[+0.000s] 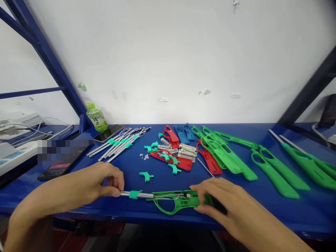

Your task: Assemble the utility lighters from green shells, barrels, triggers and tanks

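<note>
A green bottle (97,119) stands beside a phone (109,133)

This looks like a small assembly workshop: a glossy blue workbench (162,182) carries sorted parts. From the person's position, slim silver tubes with wires (115,155) lie at eleven o'clock, clear plastic canisters (187,153) at twelve, long green plastic casings (232,161) at one; nearest, at twelve, an open green plastic shell (193,201) bares its wiring.

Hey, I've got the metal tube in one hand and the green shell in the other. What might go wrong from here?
The left hand pinches the tube near its outer end, so a nudge could shift it in the open-topped shell.
The shell lies near the table's front edge; if the right hand slips, it might fall.
</note>
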A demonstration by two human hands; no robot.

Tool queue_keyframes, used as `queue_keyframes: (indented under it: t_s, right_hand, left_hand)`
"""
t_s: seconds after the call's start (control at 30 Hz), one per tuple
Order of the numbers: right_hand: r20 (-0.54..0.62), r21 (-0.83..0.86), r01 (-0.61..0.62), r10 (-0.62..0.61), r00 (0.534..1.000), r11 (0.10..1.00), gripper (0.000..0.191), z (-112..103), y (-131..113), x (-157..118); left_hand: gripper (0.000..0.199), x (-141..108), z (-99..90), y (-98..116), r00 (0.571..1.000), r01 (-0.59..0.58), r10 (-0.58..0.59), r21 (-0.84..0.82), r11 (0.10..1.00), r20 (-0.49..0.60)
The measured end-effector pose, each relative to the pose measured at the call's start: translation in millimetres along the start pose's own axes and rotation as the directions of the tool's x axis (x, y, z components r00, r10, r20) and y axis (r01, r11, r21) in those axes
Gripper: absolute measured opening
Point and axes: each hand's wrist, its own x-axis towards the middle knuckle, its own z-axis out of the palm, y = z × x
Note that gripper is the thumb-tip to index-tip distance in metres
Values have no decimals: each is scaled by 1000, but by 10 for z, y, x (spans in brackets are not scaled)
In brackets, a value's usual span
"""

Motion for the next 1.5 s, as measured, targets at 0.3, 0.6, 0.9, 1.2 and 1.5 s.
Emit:
queue_keyframes:
  t_s: [0.3, 0.6, 0.9, 1.2, 1.5]
  right_hand:
    - [9, -9, 0, 0, 1000, 1000, 12, -9, -24, 5]
    - [-21, 2, 25, -25, 999, 1000, 11, 2, -34, 8]
    - [-93, -20, 63, -64, 994, 998, 17, -8, -61, 9]
    - [-115, 0, 74, -73, 991, 997, 15, -19, -59, 28]
    - [-103, 14, 49, -47, 994, 999, 10, 24, -28, -11]
  left_hand:
    - [23, -18, 4, -43, 1000, 3, -3, -4, 1000, 14]
    - [17, -201, 669, 331, 900, -300, 266, -46, 953, -346]
    - [17, -180, 1011, 265, 797, -370, 302, -27, 929, -524]
    - [25, -185, 991, 254, 789, -400, 324, -35, 916, -523]
    - [29, -216, 980, 219, 806, -391, 318, -46, 919, -499]
